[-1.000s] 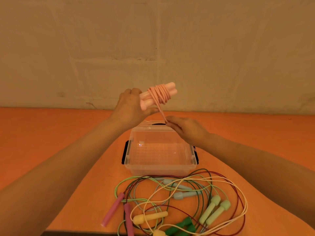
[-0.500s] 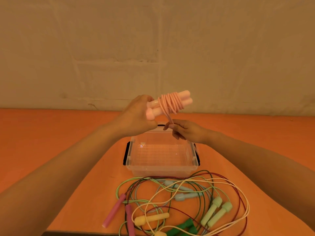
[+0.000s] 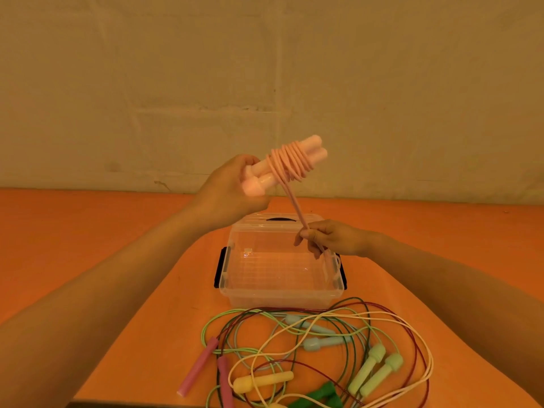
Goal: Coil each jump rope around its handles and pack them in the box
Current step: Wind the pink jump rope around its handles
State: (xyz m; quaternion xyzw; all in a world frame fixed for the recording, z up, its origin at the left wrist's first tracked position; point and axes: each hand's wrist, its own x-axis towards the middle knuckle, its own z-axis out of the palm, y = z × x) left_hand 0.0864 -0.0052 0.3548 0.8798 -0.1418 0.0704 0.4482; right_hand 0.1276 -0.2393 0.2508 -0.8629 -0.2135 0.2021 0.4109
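Clear glossy plastic box — smooth matt pink handles, rubbery cord

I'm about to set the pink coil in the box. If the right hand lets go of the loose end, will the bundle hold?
Probably not. The pink cord looks springy and smooth; only the right hand pulls its tail taut, so wraps may loosen. The round pink handles could roll. The left hand should grip until the end is tucked.

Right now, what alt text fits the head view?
The left hand grips paired pink handles wound with rope, while the right hand pinches the pink rope's loose tail above an open clear box; other jump ropes lie tangled nearer on the orange table.
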